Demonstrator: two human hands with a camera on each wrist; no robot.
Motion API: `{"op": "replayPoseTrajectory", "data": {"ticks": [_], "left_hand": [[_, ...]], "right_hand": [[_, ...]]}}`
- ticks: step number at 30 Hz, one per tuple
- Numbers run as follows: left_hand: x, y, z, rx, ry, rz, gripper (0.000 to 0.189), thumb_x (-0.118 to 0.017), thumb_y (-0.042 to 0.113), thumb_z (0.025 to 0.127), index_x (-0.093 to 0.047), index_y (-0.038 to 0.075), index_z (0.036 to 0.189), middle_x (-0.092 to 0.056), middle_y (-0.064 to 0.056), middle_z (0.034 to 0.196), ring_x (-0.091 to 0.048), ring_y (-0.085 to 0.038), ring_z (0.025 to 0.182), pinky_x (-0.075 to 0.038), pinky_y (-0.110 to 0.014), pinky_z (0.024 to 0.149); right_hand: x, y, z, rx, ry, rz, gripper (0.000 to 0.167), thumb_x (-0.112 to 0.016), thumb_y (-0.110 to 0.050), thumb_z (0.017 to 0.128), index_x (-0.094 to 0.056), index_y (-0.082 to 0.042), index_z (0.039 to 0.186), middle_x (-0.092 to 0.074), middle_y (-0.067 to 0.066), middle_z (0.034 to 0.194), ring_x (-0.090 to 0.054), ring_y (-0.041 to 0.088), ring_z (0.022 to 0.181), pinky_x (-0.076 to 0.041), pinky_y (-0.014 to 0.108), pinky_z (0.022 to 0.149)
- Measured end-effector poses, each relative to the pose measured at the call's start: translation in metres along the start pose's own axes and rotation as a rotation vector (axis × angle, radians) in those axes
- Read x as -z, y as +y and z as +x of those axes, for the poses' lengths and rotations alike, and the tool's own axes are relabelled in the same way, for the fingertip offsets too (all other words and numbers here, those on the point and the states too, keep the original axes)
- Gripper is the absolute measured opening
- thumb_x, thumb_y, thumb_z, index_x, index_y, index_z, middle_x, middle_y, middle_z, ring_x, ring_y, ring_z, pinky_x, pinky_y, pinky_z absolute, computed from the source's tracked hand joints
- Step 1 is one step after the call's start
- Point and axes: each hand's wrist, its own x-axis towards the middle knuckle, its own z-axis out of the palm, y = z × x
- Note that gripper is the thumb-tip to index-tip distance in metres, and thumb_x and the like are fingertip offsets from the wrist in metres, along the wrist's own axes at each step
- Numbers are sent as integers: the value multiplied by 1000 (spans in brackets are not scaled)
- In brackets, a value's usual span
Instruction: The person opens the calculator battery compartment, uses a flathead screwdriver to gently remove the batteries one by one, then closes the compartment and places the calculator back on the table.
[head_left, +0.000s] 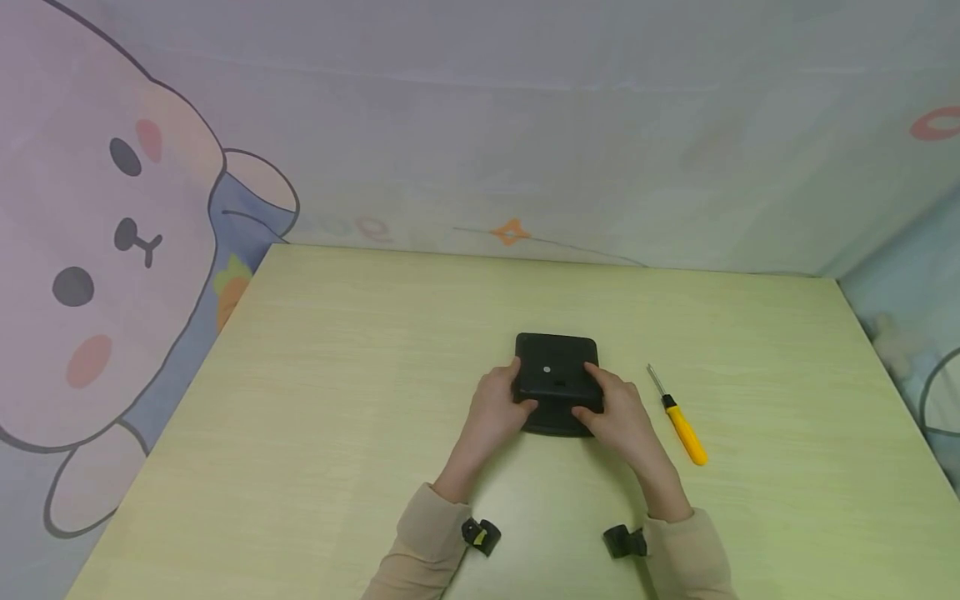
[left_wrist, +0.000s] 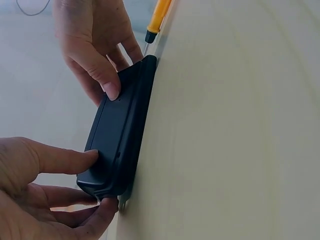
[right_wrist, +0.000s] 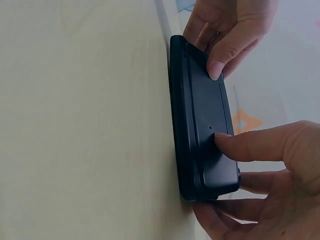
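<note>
A black boxy plastic device (head_left: 557, 350) with rounded corners is held at its two sides over the table. A small pale round spot shows on its upper face, and a wider, curved part sticks out at its near side. My left hand (head_left: 497, 408) grips the left end, thumb (left_wrist: 85, 161) on the near face and fingers curled around the edge. On the right end my right hand (head_left: 621, 417) has the same hold, its thumb (right_wrist: 232, 145) pressed beside a small hole. The underside is hidden.
To the right of my right hand lies a screwdriver (head_left: 684, 429) with a yellow handle, its tip pointing away. The pale wooden table (head_left: 360, 358) ends at a printed cloth backdrop (head_left: 450, 150). Small black clips (head_left: 483, 537) sit at both cuffs.
</note>
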Motion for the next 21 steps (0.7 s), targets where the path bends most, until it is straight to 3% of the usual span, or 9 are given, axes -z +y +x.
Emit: {"op": "replayPoseTrajectory", "data": {"ticks": [9, 21], "left_hand": [[0, 2, 1, 24, -8, 11, 63, -71, 7, 83, -44, -7, 139, -51, -27, 131, -52, -36, 120, -45, -45, 101], [0, 0, 0, 36, -15, -3, 64, -70, 6, 84, -42, -7, 140, -48, -27, 131, -51, -37, 121, -44, -45, 101]], "right_hand": [[0, 0, 0, -4, -4, -12, 64, -68, -7, 85, -41, 5, 141, -45, 28, 142, -42, 43, 113, -38, 53, 96], [1, -1, -1, 29, -10, -25, 63, -67, -7, 85, -41, 6, 141, -44, 32, 141, -39, 47, 120, -34, 54, 99]]}}
